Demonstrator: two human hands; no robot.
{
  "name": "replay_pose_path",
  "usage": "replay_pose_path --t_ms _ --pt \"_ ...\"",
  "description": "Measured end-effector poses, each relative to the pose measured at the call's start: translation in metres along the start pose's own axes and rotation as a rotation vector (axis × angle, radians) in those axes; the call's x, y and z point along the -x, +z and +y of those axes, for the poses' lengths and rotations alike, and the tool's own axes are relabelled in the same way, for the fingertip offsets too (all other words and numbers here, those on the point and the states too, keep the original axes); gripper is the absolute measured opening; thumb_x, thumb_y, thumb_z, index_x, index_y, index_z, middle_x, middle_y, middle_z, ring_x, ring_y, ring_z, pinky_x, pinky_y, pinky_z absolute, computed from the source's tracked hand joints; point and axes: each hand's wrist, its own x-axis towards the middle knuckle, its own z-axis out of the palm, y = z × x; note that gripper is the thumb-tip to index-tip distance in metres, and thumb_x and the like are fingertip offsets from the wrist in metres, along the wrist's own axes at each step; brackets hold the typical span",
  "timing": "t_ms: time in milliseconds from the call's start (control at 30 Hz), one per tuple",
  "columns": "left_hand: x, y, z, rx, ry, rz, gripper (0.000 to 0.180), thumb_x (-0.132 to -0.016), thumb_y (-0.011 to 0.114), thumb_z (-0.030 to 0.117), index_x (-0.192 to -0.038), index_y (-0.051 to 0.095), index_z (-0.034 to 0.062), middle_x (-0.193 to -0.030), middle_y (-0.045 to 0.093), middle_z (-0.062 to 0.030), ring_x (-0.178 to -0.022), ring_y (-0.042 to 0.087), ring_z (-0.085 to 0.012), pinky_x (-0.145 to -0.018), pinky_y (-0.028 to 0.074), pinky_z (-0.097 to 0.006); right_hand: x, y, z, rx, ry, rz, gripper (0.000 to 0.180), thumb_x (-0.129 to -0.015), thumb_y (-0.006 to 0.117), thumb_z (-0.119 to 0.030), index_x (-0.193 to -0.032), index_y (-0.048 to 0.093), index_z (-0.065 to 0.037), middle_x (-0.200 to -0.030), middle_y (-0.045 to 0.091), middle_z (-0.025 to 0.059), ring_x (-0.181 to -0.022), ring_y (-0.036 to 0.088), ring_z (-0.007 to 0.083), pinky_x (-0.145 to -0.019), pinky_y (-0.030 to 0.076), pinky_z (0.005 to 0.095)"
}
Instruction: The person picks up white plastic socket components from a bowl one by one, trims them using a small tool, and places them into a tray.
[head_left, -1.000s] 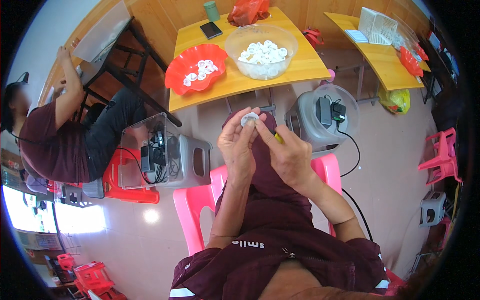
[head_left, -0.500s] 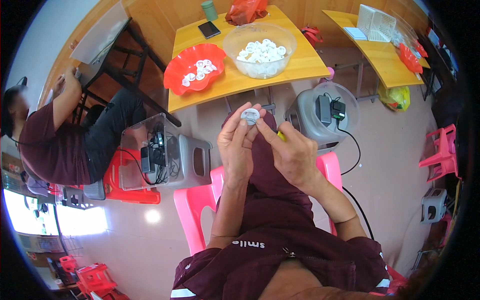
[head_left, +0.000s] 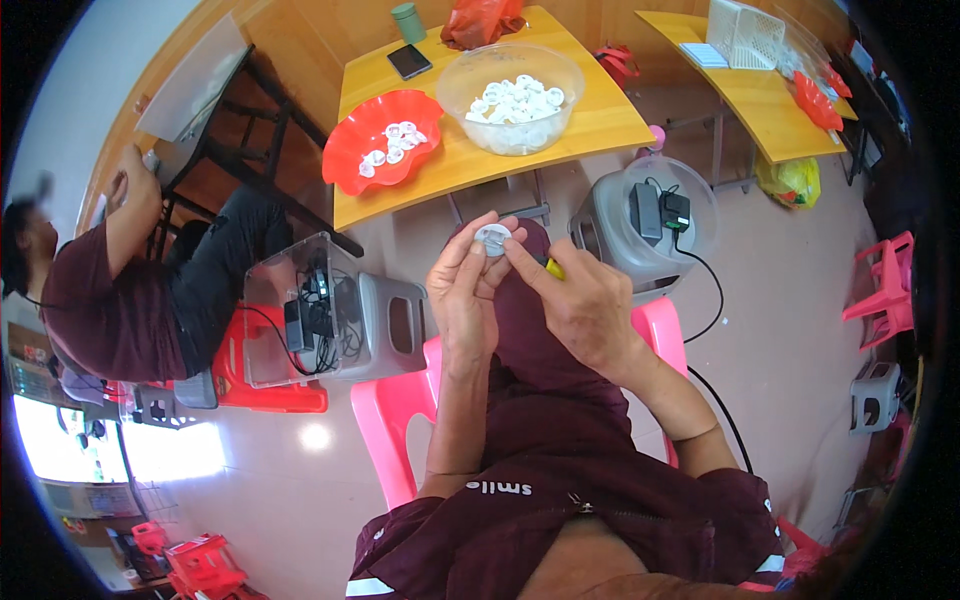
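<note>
While hands hold white cap (head_left: 492,238), clear bowl (head_left: 512,95), red dish (head_left: 383,140) beyond.

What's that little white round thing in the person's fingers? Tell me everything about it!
The small white round piece is a flat disc that looks like plastic, with a darker centre. The left hand pinches it by the rim with the fingertips, held up facing the camera above the person's lap. The right hand touches its edge with one fingertip while holding a yellow tool. Finer detail is too small to tell.
</note>
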Motion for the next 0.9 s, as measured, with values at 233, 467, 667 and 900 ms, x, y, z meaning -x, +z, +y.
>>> replay_pose_path --t_ms 233,467,667,900 --pt "-0.001 0.002 -0.002 -0.006 -0.009 0.021 0.028 -0.091 0.042 0.006 -0.114 0.049 -0.0086 -0.107 0.057 -0.0238 -0.097 0.06 -0.0288 -0.085 0.051 -0.034 0.003 0.01 -0.003 0.013 0.043 0.065 0.048 -0.067 0.057 -0.004 -0.112 0.061 -0.02 -0.068 0.039 0.0026 -0.052 0.048 0.0159 -0.043 0.04 0.028" --pt "-0.001 0.002 -0.008 0.008 0.009 0.062 0.029 -0.092 0.042 0.007 -0.116 0.047 -0.009 -0.108 0.056 -0.0244 -0.096 0.06 -0.0281 -0.085 0.051 -0.033 0.007 0.016 -0.004 -0.048 0.073 0.059 0.048 -0.068 0.057 -0.003 -0.114 0.059 -0.017 -0.069 0.04 0.0035 -0.053 0.049 0.0172 -0.043 0.04 0.0289" --pt "-0.005 -0.004 -0.017 0.072 -0.004 0.067 0.03 -0.092 0.043 0.007 -0.117 0.045 -0.0088 -0.109 0.056 -0.0242 -0.097 0.06 -0.0279 -0.084 0.051 -0.033 0.011 0.023 -0.002 0.012 0.059 0.003 0.041 -0.074 0.054 -0.014 -0.115 0.054 -0.014 -0.075 0.044 0.003 -0.059 0.05 0.0155 -0.046 0.044 0.0258" --pt "-0.006 -0.006 -0.023 0.114 -0.005 0.079 0.029 -0.092 0.043 0.007 -0.116 0.045 -0.0086 -0.11 0.055 -0.0244 -0.097 0.06 -0.0285 -0.085 0.051 -0.034 0.008 0.022 -0.002 -0.02 0.098 0.017 0.044 -0.071 0.056 -0.007 -0.113 0.058 -0.016 -0.07 0.039 0.0024 -0.056 0.049 0.0149 -0.043 0.042 0.0274"
